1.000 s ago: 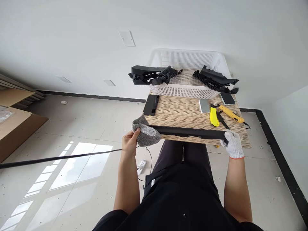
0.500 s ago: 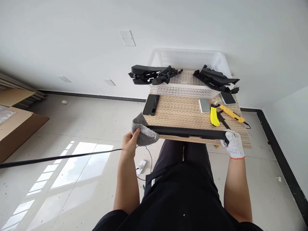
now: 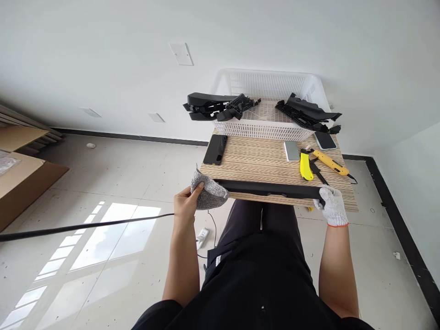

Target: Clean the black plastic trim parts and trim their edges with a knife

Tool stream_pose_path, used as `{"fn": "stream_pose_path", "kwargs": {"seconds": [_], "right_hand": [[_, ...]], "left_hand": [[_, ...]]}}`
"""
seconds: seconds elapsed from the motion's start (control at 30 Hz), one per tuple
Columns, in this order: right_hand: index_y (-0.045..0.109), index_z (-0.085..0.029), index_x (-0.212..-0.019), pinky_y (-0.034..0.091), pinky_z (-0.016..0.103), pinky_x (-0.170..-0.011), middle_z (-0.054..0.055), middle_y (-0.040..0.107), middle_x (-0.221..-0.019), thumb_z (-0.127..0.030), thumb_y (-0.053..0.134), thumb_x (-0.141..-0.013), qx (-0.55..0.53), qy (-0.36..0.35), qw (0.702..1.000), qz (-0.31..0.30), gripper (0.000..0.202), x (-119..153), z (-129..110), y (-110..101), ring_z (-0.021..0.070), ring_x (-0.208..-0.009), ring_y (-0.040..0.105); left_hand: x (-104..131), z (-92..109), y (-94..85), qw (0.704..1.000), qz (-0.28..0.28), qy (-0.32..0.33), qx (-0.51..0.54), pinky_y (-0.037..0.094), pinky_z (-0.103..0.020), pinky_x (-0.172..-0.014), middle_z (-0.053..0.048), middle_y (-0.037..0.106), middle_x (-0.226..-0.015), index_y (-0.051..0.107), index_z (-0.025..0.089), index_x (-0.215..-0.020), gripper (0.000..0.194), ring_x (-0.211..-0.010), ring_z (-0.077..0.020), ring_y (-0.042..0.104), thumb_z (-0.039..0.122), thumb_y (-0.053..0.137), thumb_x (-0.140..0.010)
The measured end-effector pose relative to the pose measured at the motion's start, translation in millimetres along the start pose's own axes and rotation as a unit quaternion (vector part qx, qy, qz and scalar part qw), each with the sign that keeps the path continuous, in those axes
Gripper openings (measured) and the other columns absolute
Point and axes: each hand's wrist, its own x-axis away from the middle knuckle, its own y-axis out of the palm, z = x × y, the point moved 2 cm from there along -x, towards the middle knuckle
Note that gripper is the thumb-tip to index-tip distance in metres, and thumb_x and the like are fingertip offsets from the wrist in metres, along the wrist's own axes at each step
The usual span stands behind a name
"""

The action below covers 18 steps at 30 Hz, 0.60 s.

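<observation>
My bare left hand [image 3: 187, 199] is closed on a grey cloth [image 3: 209, 195], pinching its edge between thumb and fingers. The cloth's right side covers the left end of a long black plastic strip [image 3: 268, 188], which lies along the front edge of the table. On my right hand [image 3: 330, 204] is a white knitted glove with an orange cuff; its fingers are wrapped round the strip's right end. Beyond that hand, a yellow-handled cutter [image 3: 305, 166] and a yellow corded tool [image 3: 330, 162] rest on the table.
A white plastic basket [image 3: 264, 130] stands at the back of the striped table [image 3: 254, 158], with black plastic parts [image 3: 309, 112] across its sides. A black phone [image 3: 215, 149] lies at the left, another phone [image 3: 325, 140] at the right. A power strip [image 3: 202, 237] is on the floor.
My left hand and the cloth have shifted slightly to the right, and the cloth is folded over differently. My right hand still grips the strip's right end.
</observation>
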Motion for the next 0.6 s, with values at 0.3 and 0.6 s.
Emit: {"fn": "stream_pose_path", "kwargs": {"seconds": [0.3,0.6], "right_hand": [[0.055,-0.023,-0.063,0.028,0.022,-0.029,-0.004,0.049,-0.039,-0.036,0.066,-0.073,-0.024,0.02,0.999,0.006,0.019,-4.6,10.4,-5.2,0.0113,-0.03,0.04],[0.052,-0.021,-0.056,0.027,0.021,-0.031,-0.003,0.049,-0.038,-0.034,0.059,-0.077,0.0,-0.009,1.0,-0.012,0.026,-1.9,6.1,-4.7,0.0093,-0.029,0.038]], "left_hand": [[7.9,6.0,1.0,0.999,0.031,0.031,-0.026,0.042,-0.025,-0.058,0.0,0.067,-0.068,0.077,0.014,-0.081,0.041,-0.065,-0.0135,0.055,0.042,0.087,-0.053],[1.2,1.0,-2.4,0.999,-0.017,0.013,-0.044,0.036,-0.026,-0.054,0.0,0.056,-0.055,0.066,0.014,-0.063,0.048,-0.06,-0.0143,0.05,0.06,0.081,-0.059]]}}
